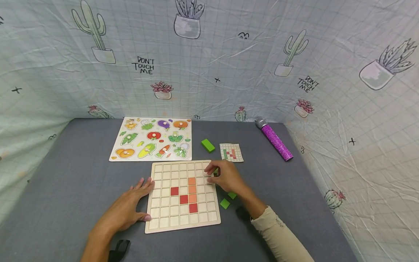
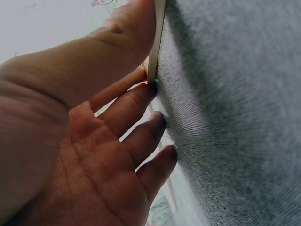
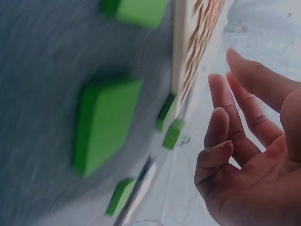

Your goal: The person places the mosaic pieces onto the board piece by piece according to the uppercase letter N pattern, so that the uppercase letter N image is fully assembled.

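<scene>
A wooden grid board [image 1: 160,211] lies on the grey table, with three red tiles [image 1: 184,199] on a diagonal and three orange tiles [image 1: 192,189] in a column. My left hand [image 1: 126,205] is spread along the board's left edge, thumb and fingertips touching it. Over the board's upper right edge hovers my right hand [image 1: 227,176], fingers loosely bent. In the right wrist view nothing sits between its thumb and fingers. A green tile [image 1: 216,171] shows partly behind that hand. Two more green tiles [image 1: 224,203] lie right of the board, below the right wrist.
Behind the board lies a vegetable puzzle board [image 1: 135,150]. A green block [image 1: 207,145] and a small pattern card [image 1: 240,156] are beyond the right hand. A purple glittery microphone [image 1: 276,140] rests at the back right. A black object [image 1: 121,247] sits beside the left wrist.
</scene>
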A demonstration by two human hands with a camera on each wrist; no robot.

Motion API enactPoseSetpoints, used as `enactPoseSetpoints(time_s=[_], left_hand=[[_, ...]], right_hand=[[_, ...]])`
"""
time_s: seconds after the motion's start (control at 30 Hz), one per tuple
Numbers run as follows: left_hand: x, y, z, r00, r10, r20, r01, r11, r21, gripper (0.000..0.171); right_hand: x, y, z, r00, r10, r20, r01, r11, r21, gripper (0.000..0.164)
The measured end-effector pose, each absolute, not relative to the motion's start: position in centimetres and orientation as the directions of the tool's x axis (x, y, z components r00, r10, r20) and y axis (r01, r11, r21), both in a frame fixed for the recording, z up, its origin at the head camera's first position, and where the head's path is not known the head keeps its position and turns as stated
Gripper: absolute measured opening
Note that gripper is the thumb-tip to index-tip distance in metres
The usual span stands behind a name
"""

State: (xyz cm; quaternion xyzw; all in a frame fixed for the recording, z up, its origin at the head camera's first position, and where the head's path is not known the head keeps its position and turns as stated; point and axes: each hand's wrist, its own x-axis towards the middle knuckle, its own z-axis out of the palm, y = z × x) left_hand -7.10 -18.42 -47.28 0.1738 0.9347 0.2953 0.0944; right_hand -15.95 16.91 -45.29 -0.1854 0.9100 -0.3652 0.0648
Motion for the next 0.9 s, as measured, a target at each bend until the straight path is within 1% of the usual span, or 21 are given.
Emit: enactPoseSetpoints(time_s=[0.2,0.4,0.67,0.9], left_hand=[[-7.1,-18.4,-47.2,-0.923,0.376,-0.082,0.262,0.77,0.582,0.11],[-7.0,-18.4,-47.1,-0.924,0.371,-0.09,0.254,0.775,0.579,0.11],[-7.0,-18.5,-47.1,-0.923,0.374,-0.09,0.258,0.774,0.578,0.109],[-7.0,-18.5,-47.1,-0.923,0.375,-0.088,0.258,0.772,0.581,0.109]], right_hand=[[-16.8,18.5,-46.0,-0.944,-0.326,0.041,-0.269,0.694,-0.668,0.027],[-17.3,18.9,-46.3,-0.961,-0.27,0.059,-0.252,0.769,-0.588,0.03],[-17.6,18.7,-46.4,-0.974,-0.221,0.042,-0.211,0.836,-0.507,0.026],[-17.8,18.7,-46.3,-0.976,-0.219,0.002,-0.19,0.843,-0.503,0.023]])
